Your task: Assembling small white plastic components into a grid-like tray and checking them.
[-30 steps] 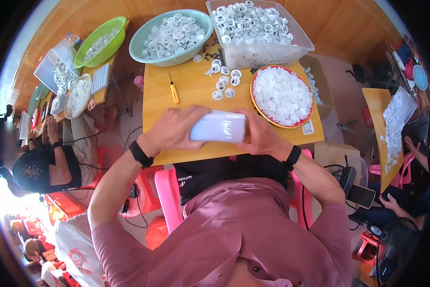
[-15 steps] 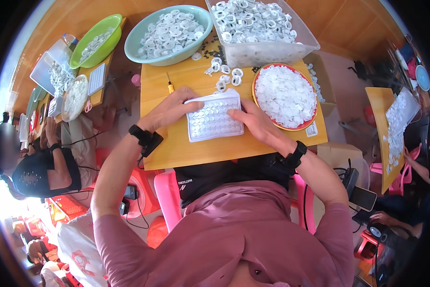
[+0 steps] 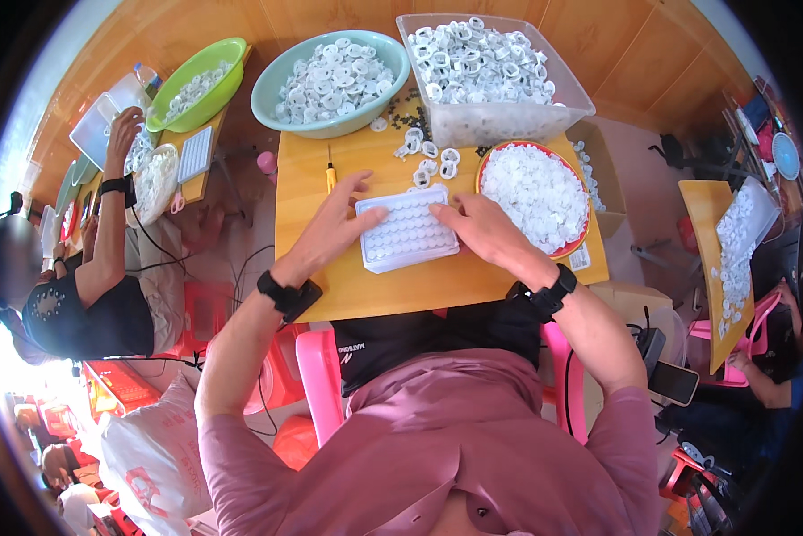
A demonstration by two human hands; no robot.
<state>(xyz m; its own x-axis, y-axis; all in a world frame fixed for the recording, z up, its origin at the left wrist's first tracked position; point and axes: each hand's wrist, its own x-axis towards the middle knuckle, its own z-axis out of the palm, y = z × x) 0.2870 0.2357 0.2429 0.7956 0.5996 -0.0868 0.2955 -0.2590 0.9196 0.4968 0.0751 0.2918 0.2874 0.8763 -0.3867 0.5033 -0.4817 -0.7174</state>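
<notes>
A white tray (image 3: pixel 409 234) with rows of small round white pieces lies on the wooden table in front of me. My left hand (image 3: pixel 334 219) is at its left edge, fingers spread apart, the thumb reaching over the tray's rim. At the upper right corner, my right hand (image 3: pixel 486 223) grips the tray with its thumb over the top; its other fingers are partly hidden. Just beyond the tray are several loose white ring-shaped parts (image 3: pixel 428 167). A yellow-handled screwdriver (image 3: pixel 332 177) lies past my left fingers.
A red-rimmed basket (image 3: pixel 587 234) of small white pieces stands at right. Behind are a pale blue basin (image 3: pixel 263 107) of white discs and a clear bin (image 3: pixel 509 121) of white parts. A co-worker (image 3: pixel 89 295) sits at the left table with a green basin (image 3: pixel 234 67).
My left hand has loosened from the tray and its fingers have spread. The tray appears lower and flatter. The co-worker at left has raised an arm toward the containers. The view has shifted slightly.
</notes>
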